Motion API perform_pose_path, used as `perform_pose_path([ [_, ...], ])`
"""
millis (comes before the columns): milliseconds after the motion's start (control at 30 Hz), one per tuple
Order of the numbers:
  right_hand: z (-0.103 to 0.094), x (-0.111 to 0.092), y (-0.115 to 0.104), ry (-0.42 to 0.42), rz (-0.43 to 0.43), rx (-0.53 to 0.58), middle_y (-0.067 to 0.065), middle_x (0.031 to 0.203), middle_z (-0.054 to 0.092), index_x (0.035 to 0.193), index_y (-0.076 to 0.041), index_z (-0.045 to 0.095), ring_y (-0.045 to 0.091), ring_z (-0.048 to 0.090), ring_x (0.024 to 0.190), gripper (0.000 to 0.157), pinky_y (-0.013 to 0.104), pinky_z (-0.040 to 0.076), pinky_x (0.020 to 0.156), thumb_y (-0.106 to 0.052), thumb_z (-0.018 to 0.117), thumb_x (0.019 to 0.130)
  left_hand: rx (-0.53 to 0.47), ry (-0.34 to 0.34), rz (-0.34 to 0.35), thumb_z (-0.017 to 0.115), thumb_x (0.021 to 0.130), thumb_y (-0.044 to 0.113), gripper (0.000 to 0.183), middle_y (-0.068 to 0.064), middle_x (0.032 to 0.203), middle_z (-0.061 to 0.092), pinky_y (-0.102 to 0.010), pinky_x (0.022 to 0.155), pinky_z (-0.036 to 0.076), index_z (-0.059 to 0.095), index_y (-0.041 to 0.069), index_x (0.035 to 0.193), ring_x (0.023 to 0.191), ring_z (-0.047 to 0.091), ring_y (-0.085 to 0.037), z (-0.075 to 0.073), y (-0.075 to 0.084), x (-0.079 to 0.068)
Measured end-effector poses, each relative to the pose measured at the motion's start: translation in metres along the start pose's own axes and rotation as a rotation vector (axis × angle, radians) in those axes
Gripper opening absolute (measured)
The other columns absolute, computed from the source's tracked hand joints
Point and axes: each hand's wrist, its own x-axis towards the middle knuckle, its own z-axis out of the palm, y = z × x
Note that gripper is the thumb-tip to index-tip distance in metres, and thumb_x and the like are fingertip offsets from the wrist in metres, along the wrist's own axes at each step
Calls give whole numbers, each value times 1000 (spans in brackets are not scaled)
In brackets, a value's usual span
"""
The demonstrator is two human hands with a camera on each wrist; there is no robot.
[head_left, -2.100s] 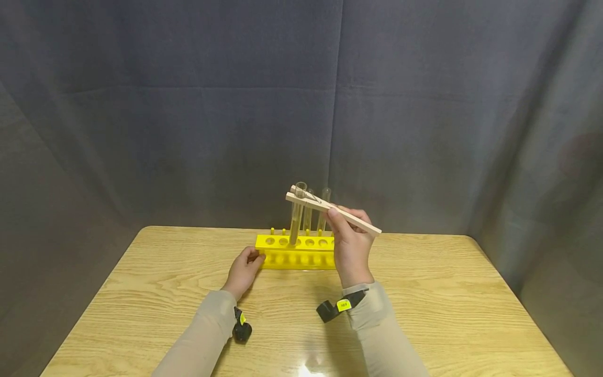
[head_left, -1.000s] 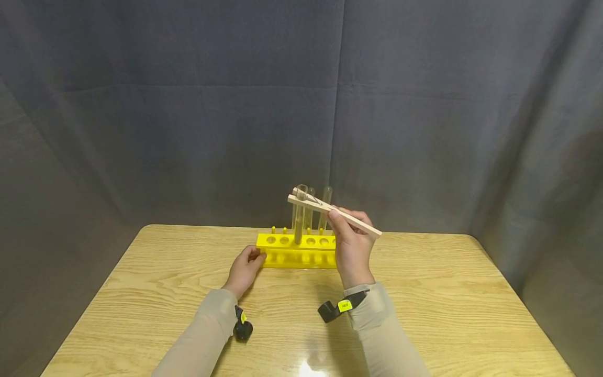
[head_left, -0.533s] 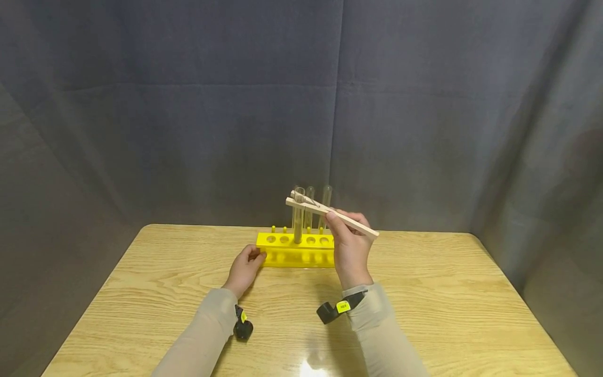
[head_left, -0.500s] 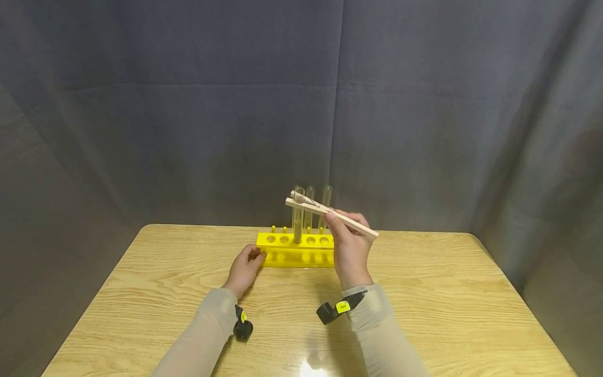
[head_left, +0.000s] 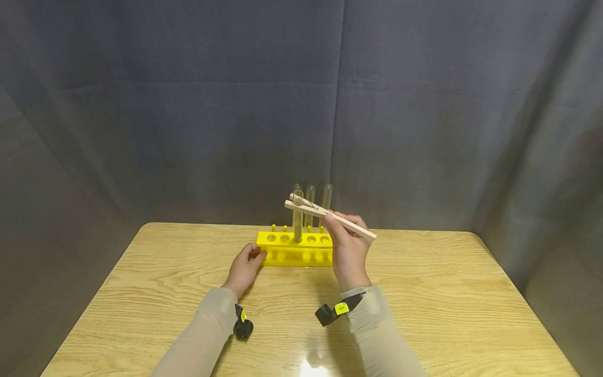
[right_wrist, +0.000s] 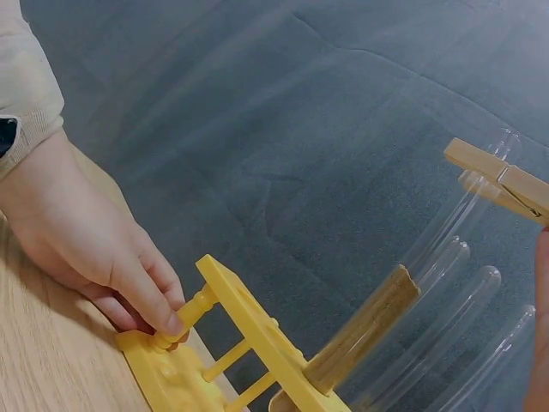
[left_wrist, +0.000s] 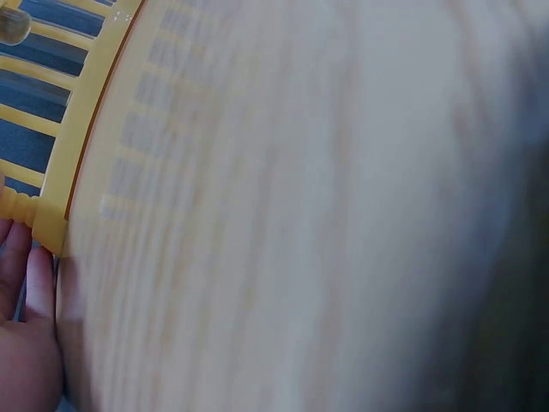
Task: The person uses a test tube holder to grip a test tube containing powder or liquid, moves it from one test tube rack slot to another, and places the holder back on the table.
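Observation:
My right hand (head_left: 349, 256) holds a wooden test tube holder (head_left: 360, 230), pinched between thumb and fingers. The holder's jaws sit around a glass test tube (head_left: 298, 225) near its mouth. Brownish liquid fills the tube's lower part, clearest in the right wrist view. This tube stands nearly upright in a hole of the yellow test tube rack (head_left: 275, 244), its rounded bottom (right_wrist: 280, 402) showing below the top plate. At the rack's left end my left hand (head_left: 244, 268) grips the end post, thumb and fingers around it in the right wrist view. My right hand hides the rack's right end.
Behind the rack's holes, several clear test tubes (head_left: 311, 196) stand upside down on pegs, close to the holder's tips. Short yellow pegs (head_left: 274, 228) stick up beside them. The wooden table (head_left: 424, 293) ends at a grey curtain (head_left: 235, 131).
The held test tube has gone from tilted to nearly upright and sunk lower into the rack's hole. My right hand and the holder came down slightly with it. The left hand stays on the rack.

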Motion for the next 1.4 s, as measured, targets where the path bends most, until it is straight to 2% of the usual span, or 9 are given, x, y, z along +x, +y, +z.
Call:
perform_pose_path([
  [733,-9,-3,5,22,-8,-58,9,91,77,87,-7,70,20,75,86,16,40,58,87,8,74,87,-6,0,1,57,104,21,27,-17,131,60,-50,106,45,59,4,125,123,56,-33,2,1,-1],
  [1200,-12,-5,7,38,7,-105,8,91,77,89,-5,69,19,75,86,13,39,59,87,7,74,88,-5,1,-4,57,104,20,26,-16,130,61,-50,105,45,59,4,124,122,56,-32,4,4,-4],
  [1400,-13,-6,8,63,26,-91,9,90,77,88,-4,69,19,75,84,13,38,60,85,8,75,87,0,1,-6,56,105,21,27,-17,131,60,-50,106,45,59,4,125,123,56,-33,3,6,-6],
])
